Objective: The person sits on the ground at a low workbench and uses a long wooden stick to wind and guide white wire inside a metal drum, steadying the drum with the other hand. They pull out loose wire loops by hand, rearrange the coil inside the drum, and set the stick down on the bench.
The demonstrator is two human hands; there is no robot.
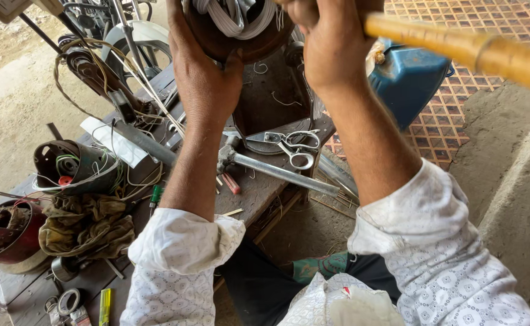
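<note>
A person's left hand presses flat, fingers spread, against a round brown motor housing with grey wire windings, raised above a cluttered wooden workbench; the right hand is closed around a yellow wooden handle. Steel scissors and a metal hammer lie below.

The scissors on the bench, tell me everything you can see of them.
The scissors look like bare steel, with two looped handles and short blades. They lie flat on the wooden bench, blades pointing left and seemingly closed, handles to the right. They sit just beyond a metal-handled hammer, apparently partly on a dark metal plate. Neither hand touches them.
</note>
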